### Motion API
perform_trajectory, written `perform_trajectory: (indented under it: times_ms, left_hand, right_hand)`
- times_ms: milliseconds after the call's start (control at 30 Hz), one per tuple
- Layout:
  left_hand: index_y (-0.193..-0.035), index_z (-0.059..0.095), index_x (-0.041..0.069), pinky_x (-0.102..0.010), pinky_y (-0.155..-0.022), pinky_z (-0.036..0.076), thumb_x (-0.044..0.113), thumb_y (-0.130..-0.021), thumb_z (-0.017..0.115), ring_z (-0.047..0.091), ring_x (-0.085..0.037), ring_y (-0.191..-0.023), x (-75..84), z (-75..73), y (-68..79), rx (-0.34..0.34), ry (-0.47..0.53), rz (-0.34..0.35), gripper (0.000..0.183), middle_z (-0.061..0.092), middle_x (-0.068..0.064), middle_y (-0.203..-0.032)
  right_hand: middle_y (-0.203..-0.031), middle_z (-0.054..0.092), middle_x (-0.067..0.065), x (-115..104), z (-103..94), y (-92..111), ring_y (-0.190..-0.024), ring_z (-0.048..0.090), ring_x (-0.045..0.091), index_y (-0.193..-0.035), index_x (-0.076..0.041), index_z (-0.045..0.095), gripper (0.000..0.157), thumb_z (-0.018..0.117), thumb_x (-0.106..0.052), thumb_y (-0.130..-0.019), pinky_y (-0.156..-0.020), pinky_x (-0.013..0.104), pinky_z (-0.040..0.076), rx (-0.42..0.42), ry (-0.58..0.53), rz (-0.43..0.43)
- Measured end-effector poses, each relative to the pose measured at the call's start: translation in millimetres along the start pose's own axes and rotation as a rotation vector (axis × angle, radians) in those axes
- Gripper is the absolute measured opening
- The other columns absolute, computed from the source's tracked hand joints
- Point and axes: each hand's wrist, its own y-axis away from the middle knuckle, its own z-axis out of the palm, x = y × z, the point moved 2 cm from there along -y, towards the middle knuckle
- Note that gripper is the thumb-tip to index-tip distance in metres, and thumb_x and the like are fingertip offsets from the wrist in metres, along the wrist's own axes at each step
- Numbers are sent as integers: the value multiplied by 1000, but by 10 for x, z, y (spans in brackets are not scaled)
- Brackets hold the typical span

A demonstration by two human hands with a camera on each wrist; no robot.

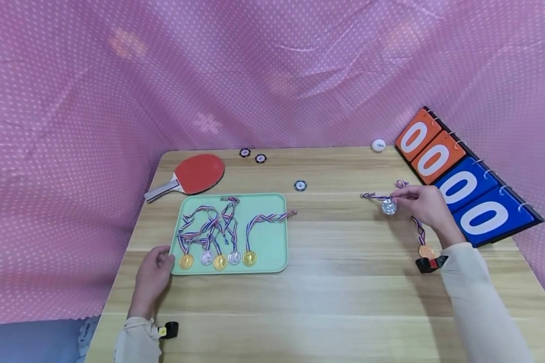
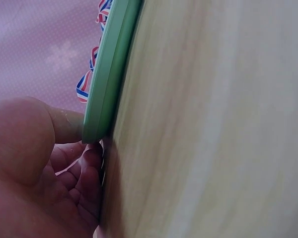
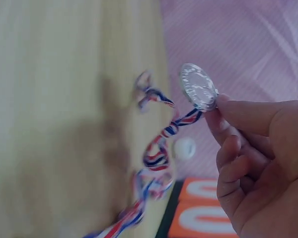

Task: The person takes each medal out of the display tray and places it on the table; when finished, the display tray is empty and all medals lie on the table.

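Note:
My right hand pinches a silver medal by its edge above the right part of the table. Its striped red, white and blue ribbon dangles twisted in the right wrist view. A bronze-coloured medal lies on the table below that wrist. At the left, my left hand grips the near-left edge of a green tray, thumb on the rim and fingertips low against its side. Several gold and silver medals lie in a row along the tray's near side, such as a gold medal, their ribbons tangled behind.
A red table tennis paddle lies behind the tray. Poker chips, one of them a dark chip, lie farther back. A white ball sits at the far edge beside a flip scoreboard. Pink dotted cloth surrounds the table.

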Motion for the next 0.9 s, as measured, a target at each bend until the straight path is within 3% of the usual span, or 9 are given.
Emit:
perform_trajectory:
  times_ms: [133, 267, 500, 900]
  left_hand:
    - [-142, 46, 9, -33, -81, 41, 34, -101, 45, 51, -25, -101, 12, 0, 12, -8, 16, -8, 48, 56, -14, -115]
    - [-141, 46, 10, -32, -80, 41, 33, -101, 45, 51, -25, -99, 3, -3, 26, -4, 24, -3, 46, 56, -14, -113]
    - [-142, 45, 9, -33, -80, 41, 35, -101, 44, 52, -25, -101, 1, 9, 28, -14, 6, -8, 48, 56, -14, -115]
    - [-141, 46, 7, -34, -81, 41, 33, -101, 45, 53, -27, -102, 31, 8, 25, 1, -43, 12, 48, 58, -16, -116]
  right_hand:
    - [-109, 70, 15, 213, 51, 108, -83, 59, 22, -108, -13, 74, 18, 65, -19, -93, -58, 25, 45, -63, 59, 22]
    - [-112, 69, 15, 322, 94, 208, -81, 56, 20, -107, -15, 74, 18, 65, -20, -92, -58, 26, 45, -113, 80, 22]
    - [-104, 71, 16, 402, 124, 318, -69, 56, 15, -102, -13, 76, 15, 66, -14, -91, -50, 26, 43, -126, 107, 2]
    - [-97, 75, 10, 499, 171, 397, -86, 64, 17, -95, -16, 77, 15, 73, -7, -84, -65, 19, 50, -110, 147, -104]
